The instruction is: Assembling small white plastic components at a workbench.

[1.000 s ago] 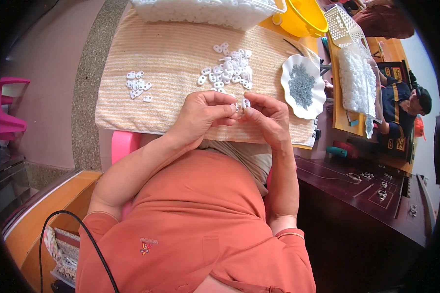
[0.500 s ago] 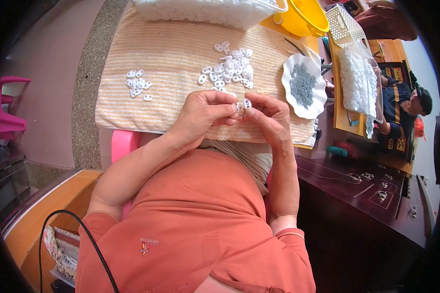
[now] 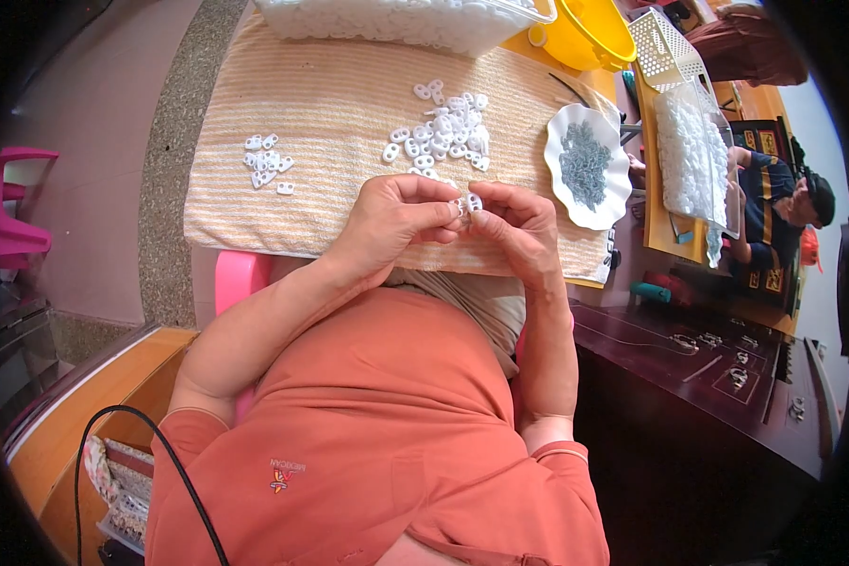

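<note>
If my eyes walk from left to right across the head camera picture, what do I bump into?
Bright pink plastic seat, small cluster of white two-holed plastic pieces, person's bare left hand, bare right hand, white scalloped-rim dish of small grey pieces, heap of white pieces, co-worker's black cap.

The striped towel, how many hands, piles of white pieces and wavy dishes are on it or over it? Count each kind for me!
Hands: 2 (left hand, right hand)
Piles of white pieces: 2 (big pile, small pile)
Wavy white dish: 1
Total: 5
</note>
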Demonstrator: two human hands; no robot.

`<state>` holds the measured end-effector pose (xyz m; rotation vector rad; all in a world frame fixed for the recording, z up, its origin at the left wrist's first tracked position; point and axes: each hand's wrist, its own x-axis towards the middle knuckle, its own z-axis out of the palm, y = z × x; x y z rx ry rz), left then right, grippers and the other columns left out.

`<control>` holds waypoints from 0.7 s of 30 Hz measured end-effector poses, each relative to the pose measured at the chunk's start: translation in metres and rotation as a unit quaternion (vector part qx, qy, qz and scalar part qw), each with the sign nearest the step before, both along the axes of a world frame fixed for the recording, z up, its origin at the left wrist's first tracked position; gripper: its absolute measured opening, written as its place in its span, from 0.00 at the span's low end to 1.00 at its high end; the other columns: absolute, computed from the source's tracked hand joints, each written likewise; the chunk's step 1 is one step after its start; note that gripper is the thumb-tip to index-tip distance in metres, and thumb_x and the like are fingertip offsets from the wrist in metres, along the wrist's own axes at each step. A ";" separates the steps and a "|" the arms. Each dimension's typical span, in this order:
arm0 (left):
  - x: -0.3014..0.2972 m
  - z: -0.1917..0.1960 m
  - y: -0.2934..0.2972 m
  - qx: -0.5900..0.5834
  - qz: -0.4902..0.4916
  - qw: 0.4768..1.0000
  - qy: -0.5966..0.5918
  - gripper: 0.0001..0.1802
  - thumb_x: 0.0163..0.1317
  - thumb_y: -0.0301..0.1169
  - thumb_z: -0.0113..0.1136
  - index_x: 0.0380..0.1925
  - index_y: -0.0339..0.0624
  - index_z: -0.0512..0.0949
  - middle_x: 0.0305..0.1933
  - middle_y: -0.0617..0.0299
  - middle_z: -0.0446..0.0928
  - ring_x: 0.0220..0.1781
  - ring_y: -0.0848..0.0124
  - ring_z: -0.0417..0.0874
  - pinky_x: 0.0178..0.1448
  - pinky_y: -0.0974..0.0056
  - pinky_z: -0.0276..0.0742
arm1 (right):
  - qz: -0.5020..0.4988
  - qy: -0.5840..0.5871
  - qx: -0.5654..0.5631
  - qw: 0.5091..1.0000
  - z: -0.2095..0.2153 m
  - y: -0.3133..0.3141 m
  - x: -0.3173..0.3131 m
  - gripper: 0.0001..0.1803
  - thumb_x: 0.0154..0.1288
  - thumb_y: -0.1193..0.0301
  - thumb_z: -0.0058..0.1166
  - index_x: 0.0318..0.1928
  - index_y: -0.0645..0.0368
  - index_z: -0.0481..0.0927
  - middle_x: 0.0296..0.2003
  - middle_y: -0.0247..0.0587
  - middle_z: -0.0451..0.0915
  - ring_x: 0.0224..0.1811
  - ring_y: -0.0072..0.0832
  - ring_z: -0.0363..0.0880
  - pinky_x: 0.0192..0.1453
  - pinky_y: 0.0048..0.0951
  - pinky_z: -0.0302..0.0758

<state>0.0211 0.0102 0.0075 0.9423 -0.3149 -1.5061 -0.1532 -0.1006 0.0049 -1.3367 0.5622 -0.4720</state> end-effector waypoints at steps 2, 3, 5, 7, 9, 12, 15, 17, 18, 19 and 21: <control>0.000 0.000 0.000 0.000 0.000 1.000 -0.002 0.09 0.59 0.23 0.62 0.40 0.31 0.79 0.35 0.58 0.81 0.34 0.74 0.82 0.39 0.71 0.82 | 0.007 0.006 -0.001 1.000 -0.001 0.000 0.000 0.18 0.63 0.81 0.57 0.53 0.70 0.76 0.40 0.46 0.83 0.41 0.28 0.83 0.46 0.26 0.79; 0.000 0.000 0.000 0.001 0.001 1.000 -0.003 0.09 0.59 0.23 0.62 0.40 0.31 0.79 0.35 0.58 0.81 0.34 0.74 0.82 0.39 0.71 0.82 | 0.005 0.004 0.006 1.000 -0.001 0.000 0.000 0.18 0.63 0.81 0.57 0.53 0.70 0.76 0.40 0.46 0.83 0.41 0.28 0.83 0.46 0.25 0.79; 0.000 0.000 0.000 0.001 0.000 1.000 -0.003 0.09 0.59 0.23 0.62 0.40 0.31 0.79 0.35 0.58 0.81 0.34 0.74 0.82 0.39 0.71 0.82 | 0.002 0.003 0.012 1.000 0.001 0.001 0.000 0.18 0.62 0.81 0.58 0.53 0.70 0.76 0.40 0.46 0.83 0.41 0.28 0.83 0.46 0.25 0.79; 0.000 -0.001 0.000 0.000 -0.002 1.000 -0.001 0.09 0.59 0.22 0.62 0.40 0.31 0.79 0.35 0.58 0.81 0.34 0.73 0.82 0.39 0.71 0.82 | 0.003 -0.001 0.014 1.000 0.002 0.001 0.001 0.18 0.62 0.81 0.58 0.53 0.70 0.76 0.40 0.45 0.83 0.41 0.28 0.83 0.47 0.25 0.79; 0.000 -0.002 0.000 -0.001 -0.002 1.000 -0.003 0.09 0.59 0.22 0.62 0.40 0.31 0.79 0.35 0.58 0.81 0.34 0.73 0.82 0.40 0.70 0.82 | 0.000 -0.001 0.019 1.000 0.003 0.003 0.002 0.18 0.62 0.81 0.58 0.52 0.70 0.76 0.41 0.45 0.83 0.41 0.28 0.83 0.47 0.25 0.79; 0.000 -0.001 0.000 0.000 -0.003 1.000 -0.005 0.10 0.59 0.22 0.62 0.40 0.31 0.79 0.35 0.57 0.81 0.34 0.73 0.82 0.40 0.70 0.82 | -0.002 -0.002 0.025 1.000 0.004 0.003 0.002 0.17 0.61 0.81 0.59 0.52 0.71 0.77 0.41 0.45 0.82 0.42 0.27 0.82 0.48 0.25 0.79; 0.000 -0.001 0.000 -0.002 -0.002 1.000 -0.005 0.10 0.59 0.22 0.62 0.40 0.31 0.79 0.36 0.57 0.80 0.35 0.73 0.82 0.40 0.70 0.82 | 0.000 -0.005 0.029 1.000 0.003 0.004 0.003 0.17 0.61 0.82 0.58 0.52 0.71 0.77 0.41 0.45 0.82 0.42 0.27 0.82 0.48 0.25 0.79; 0.000 -0.001 0.000 -0.004 -0.003 1.000 -0.004 0.10 0.59 0.22 0.62 0.40 0.31 0.79 0.35 0.57 0.80 0.35 0.73 0.82 0.40 0.70 0.82 | 0.002 -0.007 0.032 0.999 0.003 0.004 0.003 0.17 0.61 0.82 0.58 0.52 0.71 0.77 0.41 0.45 0.82 0.42 0.27 0.82 0.49 0.25 0.79; 0.000 -0.001 0.000 -0.003 -0.004 1.000 -0.003 0.10 0.59 0.22 0.62 0.40 0.31 0.79 0.36 0.57 0.80 0.35 0.73 0.82 0.40 0.70 0.82 | 0.005 -0.011 0.033 0.999 0.002 0.004 0.003 0.18 0.61 0.82 0.59 0.52 0.71 0.77 0.42 0.46 0.83 0.42 0.27 0.83 0.48 0.26 0.80; 0.000 -0.001 0.000 -0.002 -0.006 1.000 -0.002 0.09 0.59 0.22 0.62 0.40 0.31 0.79 0.36 0.58 0.80 0.35 0.73 0.82 0.41 0.70 0.82 | 0.008 -0.015 0.034 0.999 0.002 0.004 0.003 0.18 0.61 0.81 0.60 0.52 0.70 0.77 0.42 0.46 0.83 0.42 0.27 0.83 0.47 0.26 0.81; 0.000 -0.001 0.000 -0.002 -0.006 1.000 0.001 0.09 0.59 0.22 0.62 0.40 0.31 0.79 0.36 0.58 0.80 0.35 0.73 0.82 0.41 0.70 0.82 | 0.008 -0.015 0.036 0.999 0.001 0.003 0.003 0.18 0.60 0.81 0.60 0.52 0.70 0.77 0.42 0.46 0.83 0.42 0.27 0.83 0.47 0.26 0.81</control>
